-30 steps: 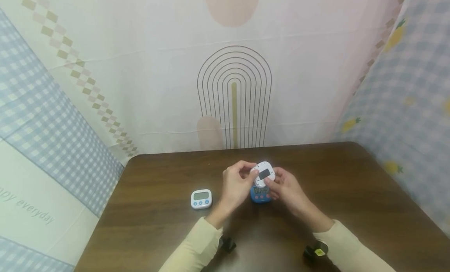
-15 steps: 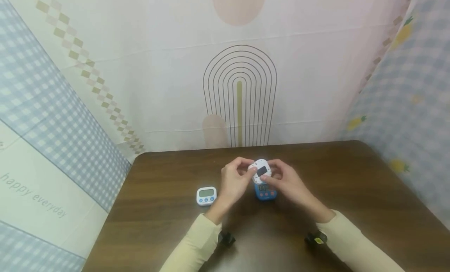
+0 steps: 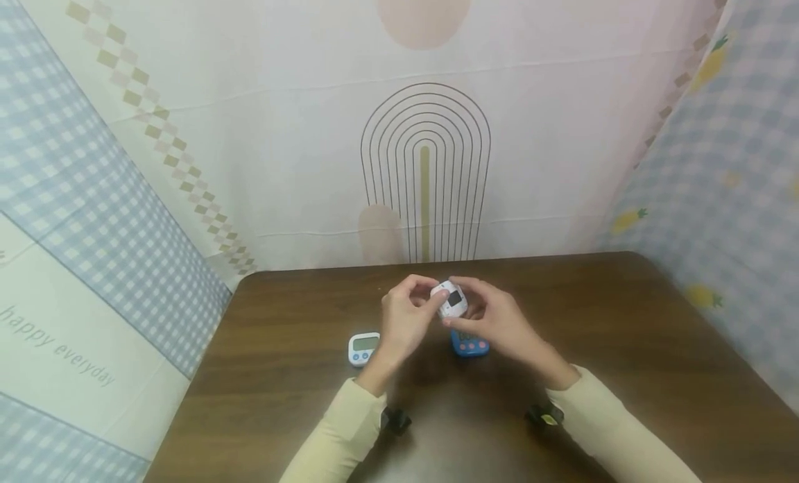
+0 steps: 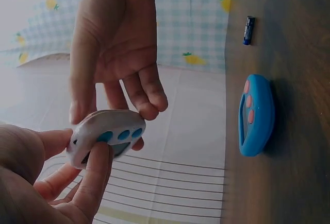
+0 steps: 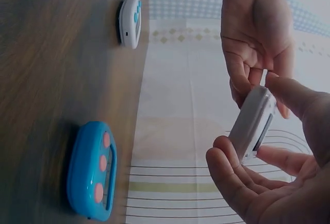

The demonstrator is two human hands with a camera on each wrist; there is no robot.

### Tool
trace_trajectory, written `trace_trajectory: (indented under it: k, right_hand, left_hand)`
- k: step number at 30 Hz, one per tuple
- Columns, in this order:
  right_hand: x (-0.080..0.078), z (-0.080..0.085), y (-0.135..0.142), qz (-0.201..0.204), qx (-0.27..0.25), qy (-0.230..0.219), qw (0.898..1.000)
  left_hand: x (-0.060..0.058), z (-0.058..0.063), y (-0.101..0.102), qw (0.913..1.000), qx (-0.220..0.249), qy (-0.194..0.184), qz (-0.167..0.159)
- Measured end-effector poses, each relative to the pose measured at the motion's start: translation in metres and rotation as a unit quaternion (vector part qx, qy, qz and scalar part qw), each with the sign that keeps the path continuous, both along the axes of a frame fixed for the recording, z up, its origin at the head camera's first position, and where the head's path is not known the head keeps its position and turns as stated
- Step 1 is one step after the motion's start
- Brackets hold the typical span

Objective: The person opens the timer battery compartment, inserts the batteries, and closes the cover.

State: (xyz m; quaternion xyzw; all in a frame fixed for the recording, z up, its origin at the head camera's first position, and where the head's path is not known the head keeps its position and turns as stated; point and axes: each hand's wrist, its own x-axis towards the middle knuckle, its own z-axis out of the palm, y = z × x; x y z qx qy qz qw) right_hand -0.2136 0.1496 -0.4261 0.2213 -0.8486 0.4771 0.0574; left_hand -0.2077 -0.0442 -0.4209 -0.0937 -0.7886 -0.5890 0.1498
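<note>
Above the table, both hands hold a white digital timer (image 3: 458,311), its back with a dark rectangle turned up toward the head view. The left hand (image 3: 404,316) pinches it, thumb on the back and fingers on the front. Blue buttons show on its front in the left wrist view, partly covered by a finger (image 4: 95,175). The right hand (image 3: 508,323) grips the opposite side, index finger at the far edge and thumb at the near edge. Just below lies a blue timer (image 3: 469,349) with pink buttons, its top hidden behind the right hand in the head view.
A second white timer (image 3: 364,344) with blue buttons lies on the brown table (image 3: 281,400), left of the left forearm. The left wrist view shows a small battery (image 4: 248,30) beyond the blue timer. Patterned cloths (image 3: 299,157) hang behind and at both sides.
The held timer has shifted left and tilted. My right thumb has slid from its back to its near edge. The left hand has moved slightly left, now overlapping the second white timer's corner.
</note>
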Motion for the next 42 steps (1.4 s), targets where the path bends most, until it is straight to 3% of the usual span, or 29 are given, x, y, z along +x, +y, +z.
trace_trajectory:
  k: [6, 12, 17, 23, 29, 35, 38, 42]
  right_hand:
    - [-0.002, 0.0, -0.003, -0.015, -0.007, -0.038, 0.999]
    - [-0.002, -0.001, 0.003, 0.019, -0.099, -0.124, 0.987]
    - [-0.002, -0.003, 0.004, 0.047, -0.151, -0.187, 0.97]
    - [-0.001, 0.001, -0.002, 0.078, -0.189, -0.215, 0.955]
    - [0.0, 0.005, -0.005, 0.1, -0.219, -0.25, 0.938]
    - [0.002, 0.005, -0.006, 0.134, -0.254, -0.271, 0.919]
    - [0.003, 0.005, -0.006, 0.143, -0.255, -0.271, 0.917]
    - [0.002, 0.004, -0.006, 0.136, -0.239, -0.259, 0.926]
  left_hand:
    - [0.0, -0.001, 0.003, 0.9998, 0.017, -0.001, -0.007]
    - [0.003, 0.0, 0.004, 0.9975, 0.033, -0.01, -0.062]
    - [0.002, -0.002, -0.002, 0.9951, -0.025, 0.02, -0.094]
    - [-0.002, 0.0, -0.016, 0.9895, -0.072, 0.06, -0.11]
    - [0.001, 0.003, -0.025, 0.9827, -0.128, 0.057, -0.121]
    - [0.003, 0.008, -0.028, 0.9802, -0.131, 0.057, -0.137]
    - [0.003, 0.01, -0.03, 0.9793, -0.125, 0.052, -0.15]
    - [0.003, 0.01, -0.033, 0.9769, -0.142, 0.047, -0.152]
